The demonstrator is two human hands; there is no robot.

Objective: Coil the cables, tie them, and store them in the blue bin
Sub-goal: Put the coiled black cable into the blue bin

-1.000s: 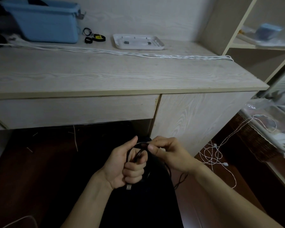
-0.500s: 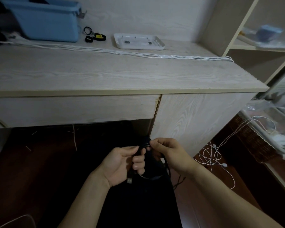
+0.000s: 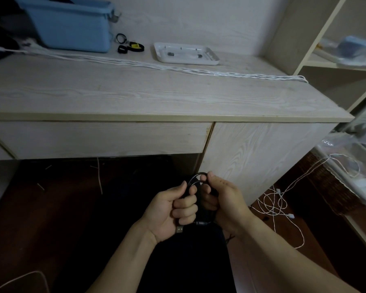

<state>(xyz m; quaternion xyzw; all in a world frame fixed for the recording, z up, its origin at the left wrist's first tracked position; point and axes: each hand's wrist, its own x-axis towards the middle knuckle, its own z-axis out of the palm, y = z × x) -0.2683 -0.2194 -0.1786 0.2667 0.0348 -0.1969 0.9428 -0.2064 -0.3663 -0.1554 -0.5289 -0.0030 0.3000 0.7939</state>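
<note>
Held low before the pale wooden desk: left hand fisted around the coiled thin black cable, right hand pinching its top loop. Hands closer together than before.

Low in the frame's centre, left hand and right hand meet knuckle to knuckle, fingers curled tight, forearms converging from below.
</note>
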